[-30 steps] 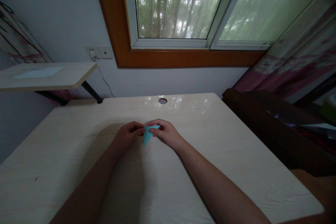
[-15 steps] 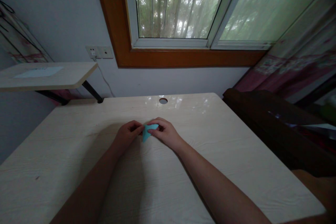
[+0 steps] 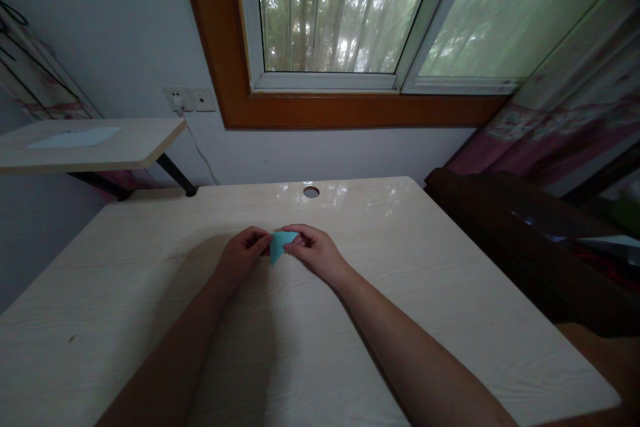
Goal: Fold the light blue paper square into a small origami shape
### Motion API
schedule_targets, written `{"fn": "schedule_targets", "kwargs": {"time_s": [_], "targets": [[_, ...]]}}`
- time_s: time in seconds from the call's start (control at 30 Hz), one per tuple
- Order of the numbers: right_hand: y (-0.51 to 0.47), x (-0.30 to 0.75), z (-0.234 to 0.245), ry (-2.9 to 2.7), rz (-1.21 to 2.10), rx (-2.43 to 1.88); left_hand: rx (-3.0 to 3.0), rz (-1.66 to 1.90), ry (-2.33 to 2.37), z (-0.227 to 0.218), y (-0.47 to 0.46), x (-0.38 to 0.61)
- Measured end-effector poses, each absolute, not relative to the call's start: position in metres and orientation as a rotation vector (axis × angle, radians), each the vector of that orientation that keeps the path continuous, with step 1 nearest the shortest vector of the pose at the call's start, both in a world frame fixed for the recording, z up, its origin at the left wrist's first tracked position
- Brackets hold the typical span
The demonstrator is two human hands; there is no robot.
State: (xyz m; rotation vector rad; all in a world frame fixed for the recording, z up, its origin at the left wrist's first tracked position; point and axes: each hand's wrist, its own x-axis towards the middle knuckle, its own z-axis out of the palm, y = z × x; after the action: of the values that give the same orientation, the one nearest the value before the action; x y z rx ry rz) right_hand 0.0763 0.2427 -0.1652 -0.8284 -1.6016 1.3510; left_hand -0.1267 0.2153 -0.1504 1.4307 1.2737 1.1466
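Observation:
A small folded piece of light blue paper [image 3: 279, 244], triangular with its point toward me, is held between both hands just above the pale wooden table [image 3: 150, 293]. My left hand [image 3: 243, 257] pinches its left edge with curled fingers. My right hand [image 3: 316, 253] pinches its right upper edge with thumb and forefinger. Part of the paper is hidden behind the fingers.
A round cable hole [image 3: 311, 192] lies at the table's far edge. A side shelf [image 3: 125, 147] with a pale sheet [image 3: 74, 137] stands at the left. Dark wooden furniture [image 3: 525, 247] borders the right side. A wall socket [image 3: 190, 100] with a cable sits below the window [image 3: 350, 13].
Both hands have shifted slightly away from me with the paper. The visible blue triangle has become smaller and shorter as the fingers closed over it.

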Motion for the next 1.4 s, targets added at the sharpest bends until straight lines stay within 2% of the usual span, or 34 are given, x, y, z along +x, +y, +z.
{"fn": "schedule_targets", "kwargs": {"time_s": [0.37, 0.67, 1.4], "targets": [[0.2433, 0.0780, -0.1659, -1.520, 1.396, -0.867, 1.469, 1.041, 1.239, -0.1462, 0.2111, -0.1250], [0.2406, 0.0783, -0.1578, -1.675, 1.167, -0.820, 1.531, 1.063, 1.239, -0.1487, 0.2103, -0.1264], [0.2408, 0.0794, -0.1593, -1.709, 1.128, -0.809, 1.633, 1.051, 1.245, -0.1543, 0.2132, -0.1270]]}}
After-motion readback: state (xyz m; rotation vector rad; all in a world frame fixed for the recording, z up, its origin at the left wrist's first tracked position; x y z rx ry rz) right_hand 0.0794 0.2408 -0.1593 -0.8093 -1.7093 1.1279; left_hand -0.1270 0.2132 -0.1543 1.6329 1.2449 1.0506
